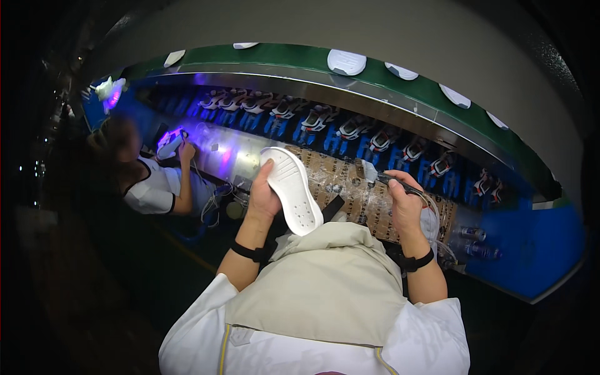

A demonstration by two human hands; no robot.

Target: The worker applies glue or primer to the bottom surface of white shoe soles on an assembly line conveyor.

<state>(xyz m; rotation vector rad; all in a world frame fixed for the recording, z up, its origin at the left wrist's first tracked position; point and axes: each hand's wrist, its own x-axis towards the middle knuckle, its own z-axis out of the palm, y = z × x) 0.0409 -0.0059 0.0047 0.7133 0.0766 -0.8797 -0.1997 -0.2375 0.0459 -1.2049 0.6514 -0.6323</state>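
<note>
My left hand (262, 197) grips a white shoe sole (292, 189), tread side up and tilted, in front of my chest. My right hand (403, 206) holds a thin dark brush-like tool (400, 182) that points left, a short way from the sole. Both wrists wear black bands. A cardboard-covered work surface wrapped in clear film (350, 187) lies just behind my hands.
A curved conveyor has a green upper belt (281, 57) carrying white soles (346, 61) and a lower row of shoes on blue holders (350, 132). A co-worker (153, 181) at the left holds a sole under purple light. Two cans (473, 234) lie at the right.
</note>
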